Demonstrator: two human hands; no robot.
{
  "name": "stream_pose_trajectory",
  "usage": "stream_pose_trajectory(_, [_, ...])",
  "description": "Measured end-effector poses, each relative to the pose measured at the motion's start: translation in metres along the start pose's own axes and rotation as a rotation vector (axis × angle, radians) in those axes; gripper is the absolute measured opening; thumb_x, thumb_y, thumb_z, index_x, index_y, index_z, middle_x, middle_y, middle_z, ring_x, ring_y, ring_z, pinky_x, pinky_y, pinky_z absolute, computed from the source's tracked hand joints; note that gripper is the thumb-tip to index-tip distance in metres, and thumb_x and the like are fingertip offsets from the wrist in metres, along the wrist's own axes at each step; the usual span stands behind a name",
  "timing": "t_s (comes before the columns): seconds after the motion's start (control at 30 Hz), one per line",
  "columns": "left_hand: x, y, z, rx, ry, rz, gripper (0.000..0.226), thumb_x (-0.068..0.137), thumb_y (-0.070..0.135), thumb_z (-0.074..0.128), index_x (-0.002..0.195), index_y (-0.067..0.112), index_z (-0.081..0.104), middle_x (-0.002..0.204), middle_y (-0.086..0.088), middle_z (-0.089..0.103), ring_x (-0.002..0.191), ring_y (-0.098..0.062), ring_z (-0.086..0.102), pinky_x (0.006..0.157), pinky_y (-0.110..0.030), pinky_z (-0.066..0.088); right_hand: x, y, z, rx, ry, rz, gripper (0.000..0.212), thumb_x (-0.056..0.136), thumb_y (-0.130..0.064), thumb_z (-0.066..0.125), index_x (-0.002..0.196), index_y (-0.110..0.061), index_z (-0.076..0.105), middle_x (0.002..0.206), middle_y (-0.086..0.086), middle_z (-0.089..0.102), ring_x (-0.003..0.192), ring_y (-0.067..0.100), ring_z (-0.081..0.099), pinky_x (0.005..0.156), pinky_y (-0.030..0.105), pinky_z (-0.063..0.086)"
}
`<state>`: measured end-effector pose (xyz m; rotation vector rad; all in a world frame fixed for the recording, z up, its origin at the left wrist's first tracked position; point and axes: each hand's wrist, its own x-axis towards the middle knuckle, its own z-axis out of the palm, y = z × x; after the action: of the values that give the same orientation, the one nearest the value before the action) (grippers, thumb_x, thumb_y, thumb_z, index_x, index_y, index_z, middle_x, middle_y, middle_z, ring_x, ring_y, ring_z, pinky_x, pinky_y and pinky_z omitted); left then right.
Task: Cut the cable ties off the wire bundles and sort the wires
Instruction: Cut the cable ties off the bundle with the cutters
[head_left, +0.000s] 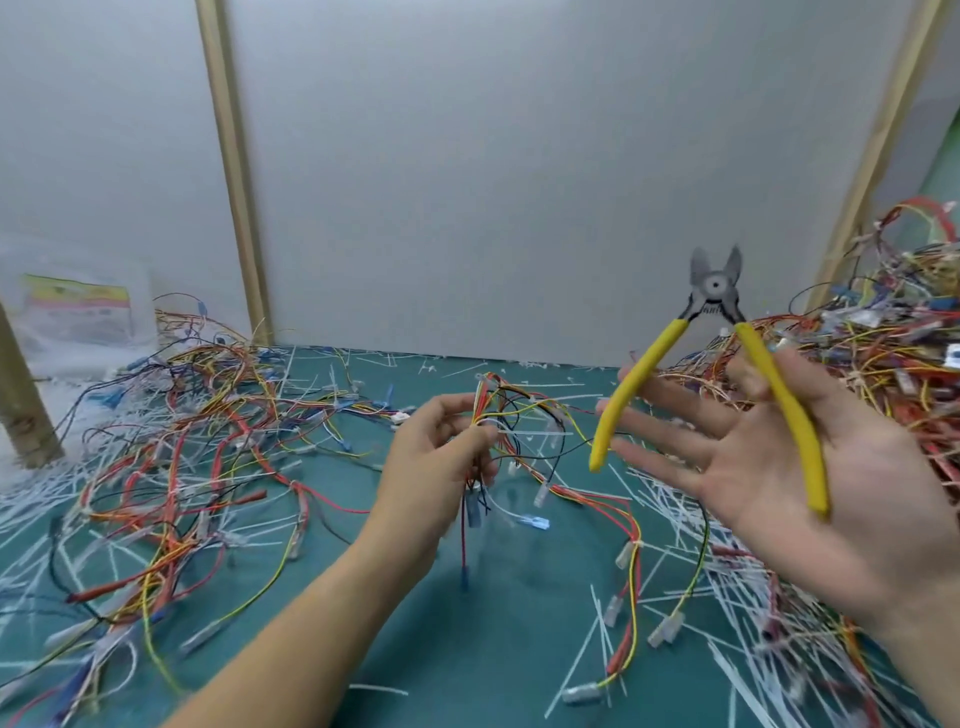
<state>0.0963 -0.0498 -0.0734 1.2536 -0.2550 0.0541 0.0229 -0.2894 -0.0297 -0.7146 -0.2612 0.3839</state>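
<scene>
My left hand (436, 457) pinches a small wire bundle (519, 415) of red, yellow and black wires, held up over the green mat. A white cable tie (524, 432) sticks out of the bundle to the right. Its loose ends with clear connectors hang down toward the mat. My right hand (810, 483) is raised to the right of the bundle, palm toward me, fingers spread. It carries yellow-handled cutters (714, 338) with handles apart and jaws open, pointing up, one handle across the palm and the other over the fingertips.
A loose spread of wires (171, 457) covers the mat on the left. A tall heap of tied bundles (883, 332) rises at the right. Cut white ties (691, 566) litter the green mat (467, 649). A plastic bag (78, 312) stands at the far left by a wooden post (21, 405).
</scene>
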Motion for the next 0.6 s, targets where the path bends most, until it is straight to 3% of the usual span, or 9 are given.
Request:
stream_pose_trajectory(0.07, [-0.001, 0.000, 0.002, -0.027, -0.003, -0.016, 0.021, 0.091, -0.008, 0.058, 0.103, 0.007, 0.065, 0.070, 0.002, 0.067, 0.054, -0.012, 0.055, 0.054, -0.021, 0.051, -0.002, 0.019, 0.002, 0.042, -0.077, 0.027, 0.056, 0.109, -0.046, 0.006, 0.108, -0.003, 0.042, 0.156, 0.039, 0.005, 0.145, 0.059, -0.009, 0.118, 0.060, -0.015])
stream_pose_trajectory(0.13, [-0.002, 0.001, 0.004, -0.045, -0.024, -0.027, 0.026, 0.087, -0.010, 0.056, 0.105, 0.007, 0.065, 0.071, 0.002, 0.067, 0.055, -0.013, 0.055, 0.054, -0.022, 0.051, -0.005, 0.030, 0.004, 0.011, -0.086, -0.025, 0.048, 0.111, -0.042, 0.015, 0.102, -0.005, 0.043, 0.149, 0.040, 0.029, 0.140, 0.067, 0.004, 0.118, 0.067, -0.008])
stream_pose_trajectory(0.2, [-0.003, 0.003, 0.005, -0.058, -0.062, -0.036, 0.034, 0.078, -0.006, 0.054, 0.107, 0.007, 0.066, 0.071, 0.000, 0.068, 0.057, -0.016, 0.057, 0.059, -0.026, 0.052, -0.007, 0.038, 0.000, -0.187, -0.018, -0.093, 0.037, 0.106, -0.043, 0.043, 0.088, -0.010, 0.048, 0.126, 0.030, 0.055, 0.121, 0.068, 0.044, 0.114, 0.074, 0.017])
stream_pose_trajectory(0.27, [-0.003, 0.004, 0.004, -0.067, -0.084, -0.046, 0.035, 0.083, -0.005, 0.047, 0.110, 0.006, 0.066, 0.069, -0.003, 0.068, 0.059, -0.018, 0.061, 0.066, -0.031, 0.053, -0.011, 0.047, 0.001, -0.457, 0.153, -0.171, 0.037, 0.092, -0.046, 0.063, 0.077, -0.013, 0.056, 0.105, 0.020, 0.063, 0.087, 0.051, 0.068, 0.101, 0.073, 0.039])
stream_pose_trajectory(0.33, [-0.003, 0.005, 0.002, -0.092, -0.094, -0.052, 0.038, 0.090, -0.010, 0.039, 0.114, 0.005, 0.066, 0.073, -0.006, 0.069, 0.062, -0.020, 0.066, 0.067, -0.030, 0.057, -0.011, 0.056, 0.009, -0.549, 0.265, -0.191, 0.038, 0.080, -0.049, 0.070, 0.080, -0.012, 0.062, 0.096, 0.020, 0.061, 0.065, 0.042, 0.064, 0.079, 0.063, 0.056])
stream_pose_trajectory(0.4, [-0.005, 0.007, 0.001, -0.128, -0.108, -0.050, 0.038, 0.092, -0.012, 0.040, 0.112, 0.005, 0.068, 0.081, -0.011, 0.067, 0.067, -0.022, 0.069, 0.066, -0.028, 0.058, -0.009, 0.065, 0.016, -0.542, 0.297, -0.147, 0.051, 0.062, -0.056, 0.086, 0.085, -0.015, 0.065, 0.087, 0.019, 0.058, 0.055, 0.036, 0.056, 0.059, 0.049, 0.057])
stream_pose_trajectory(0.47, [-0.006, 0.007, 0.000, -0.115, -0.122, -0.042, 0.037, 0.092, -0.012, 0.046, 0.112, 0.007, 0.070, 0.088, -0.014, 0.061, 0.072, -0.023, 0.070, 0.070, -0.026, 0.058, -0.009, 0.073, 0.018, -0.615, 0.274, -0.084, 0.072, 0.056, -0.064, 0.087, 0.101, -0.010, 0.071, 0.079, 0.013, 0.054, 0.053, 0.029, 0.052, 0.052, 0.042, 0.054])
stream_pose_trajectory(0.6, [-0.007, 0.007, -0.002, 0.035, -0.133, -0.005, 0.033, 0.091, -0.006, 0.056, 0.109, 0.013, 0.075, 0.095, -0.011, 0.065, 0.084, -0.018, 0.062, 0.083, -0.031, 0.051, -0.009, 0.079, 0.021, -0.793, 0.301, 0.052, 0.074, 0.053, -0.081, 0.073, 0.090, -0.016, 0.074, 0.061, 0.014, 0.055, 0.049, 0.028, 0.055, 0.050, 0.035, 0.053])
